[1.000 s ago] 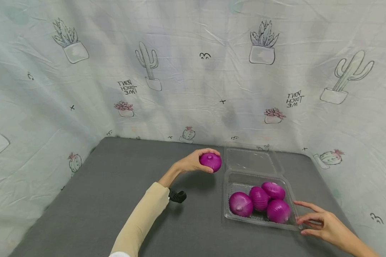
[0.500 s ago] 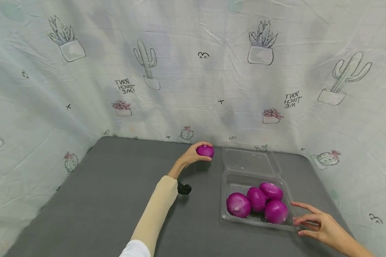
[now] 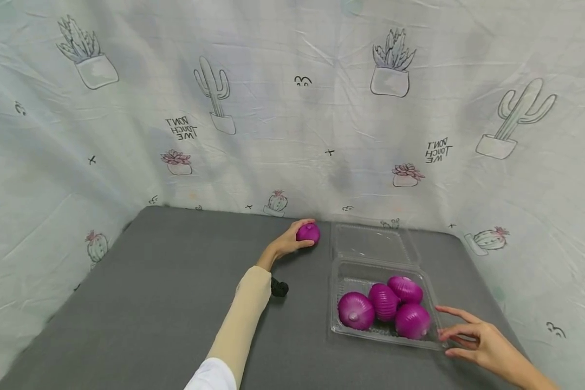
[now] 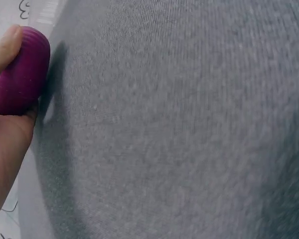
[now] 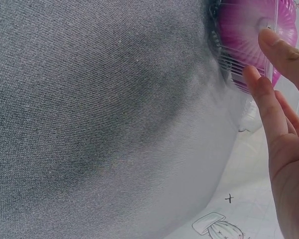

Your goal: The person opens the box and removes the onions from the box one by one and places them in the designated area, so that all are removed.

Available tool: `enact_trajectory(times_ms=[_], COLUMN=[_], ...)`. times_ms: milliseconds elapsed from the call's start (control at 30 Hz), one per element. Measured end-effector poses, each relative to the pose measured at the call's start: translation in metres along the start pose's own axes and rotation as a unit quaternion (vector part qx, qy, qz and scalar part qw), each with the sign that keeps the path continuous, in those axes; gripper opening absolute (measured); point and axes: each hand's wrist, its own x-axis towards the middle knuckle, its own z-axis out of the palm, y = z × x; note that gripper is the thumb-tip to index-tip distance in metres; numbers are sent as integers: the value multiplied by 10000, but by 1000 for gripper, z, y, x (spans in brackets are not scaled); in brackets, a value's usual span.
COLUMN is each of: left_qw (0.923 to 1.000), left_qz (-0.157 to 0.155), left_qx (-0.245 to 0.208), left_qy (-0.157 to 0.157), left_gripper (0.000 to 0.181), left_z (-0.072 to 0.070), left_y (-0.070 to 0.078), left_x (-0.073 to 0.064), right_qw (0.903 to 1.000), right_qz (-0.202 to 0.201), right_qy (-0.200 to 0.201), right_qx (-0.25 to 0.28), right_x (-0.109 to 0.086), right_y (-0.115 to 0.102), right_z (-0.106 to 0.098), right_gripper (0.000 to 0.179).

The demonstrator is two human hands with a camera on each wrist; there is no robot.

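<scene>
My left hand (image 3: 287, 242) grips a purple onion (image 3: 309, 233) near the back edge of the table, left of the box's lid. Seen from the left wrist, the fingers wrap that onion (image 4: 27, 74) close to the grey cloth, with its shadow beside it. A clear plastic box (image 3: 361, 334) at the right holds several purple onions (image 3: 384, 302) crowded toward its front and right. Beside the box's right wall, my right hand (image 3: 485, 344) has its fingers spread, tips at the rim. The right wrist view shows an onion (image 5: 244, 30) through the clear wall, by the fingertips (image 5: 269, 37).
The box's clear lid (image 3: 370, 242) lies folded back behind it, against the curtain side. A grey cloth (image 3: 175, 292) covers the table. A pale curtain (image 3: 273, 108) with printed cacti hangs behind and at both sides. The left wrist carries a black camera (image 3: 279, 287).
My left hand has carried the onion back and slightly left, away from the box, and lower toward the table. The right hand stays at the box's side. The head view has shifted slightly.
</scene>
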Motion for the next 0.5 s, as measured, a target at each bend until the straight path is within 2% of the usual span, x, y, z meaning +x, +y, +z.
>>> enact_trajectory(times_ms=[200,500], left_qw=[9993,9984], left_qz=[117,84], left_qx=[203,-2], left_qy=[306,560], left_gripper=[79,84], left_z=[-3,-3], left_y=[0,-5], left_x=[2,-1], right_qw=[10000,9999], right_qz=[53,-81], right_qy=[-3,105], right_qx=[64,62], right_x=[-1,-3], right_y=[-2,0], right_z=[-1,3], right_gripper=[31,33])
